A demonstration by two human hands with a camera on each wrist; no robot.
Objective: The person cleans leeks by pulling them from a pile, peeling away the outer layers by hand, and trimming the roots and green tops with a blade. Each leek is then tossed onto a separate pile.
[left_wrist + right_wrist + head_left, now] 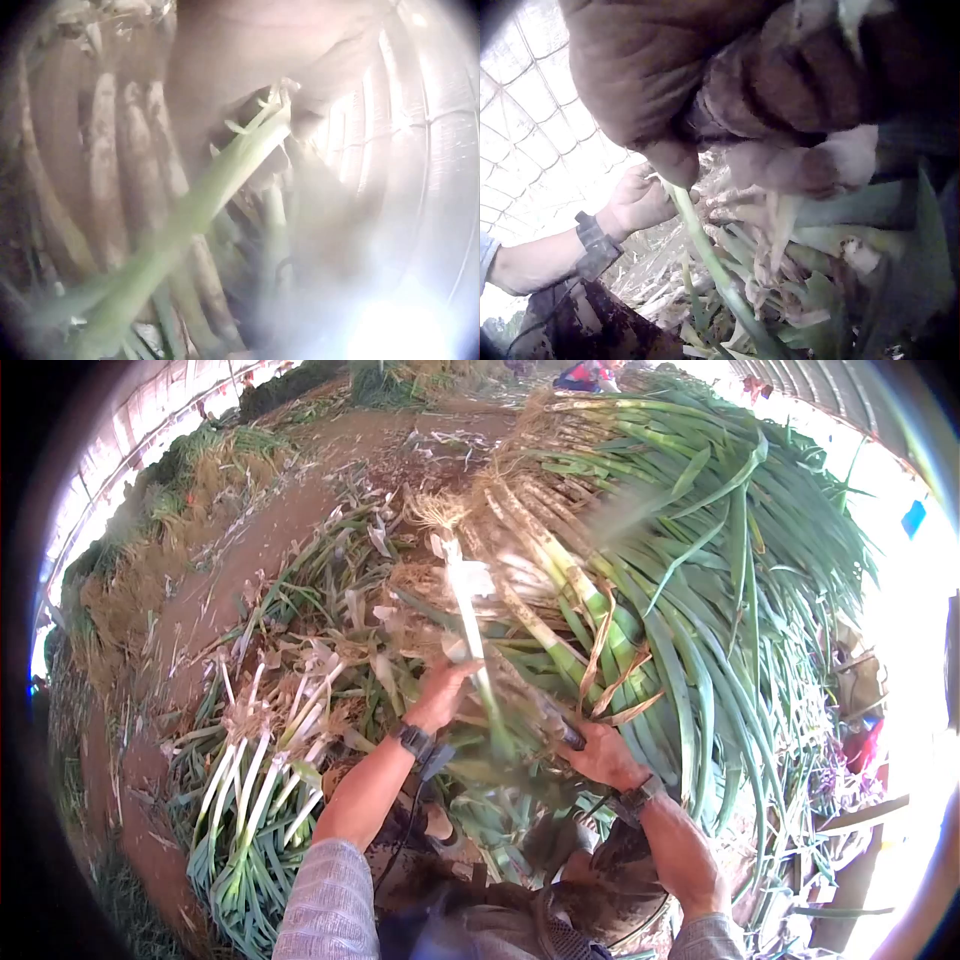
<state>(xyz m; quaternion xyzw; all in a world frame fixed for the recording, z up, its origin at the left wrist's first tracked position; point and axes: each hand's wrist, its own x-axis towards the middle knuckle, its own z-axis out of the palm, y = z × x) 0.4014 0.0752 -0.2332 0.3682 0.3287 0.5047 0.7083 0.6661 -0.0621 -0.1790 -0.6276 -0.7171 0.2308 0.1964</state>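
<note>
My left hand grips a single green onion by its pale stalk, roots pointing up and away. The left wrist view shows that stalk running out from under the hand, blurred. My right hand is curled round a small dark handle and rests against the big heap of green onions on the right. In the right wrist view its curled fingers fill the top, and the left hand holds the green stalk just below them. What the handle belongs to is hidden.
A smaller pile of onions with white stalks lies on the ground at my left. Dry peelings litter the soil between the piles. A bare dirt path runs away, with greenhouse sheeting overhead.
</note>
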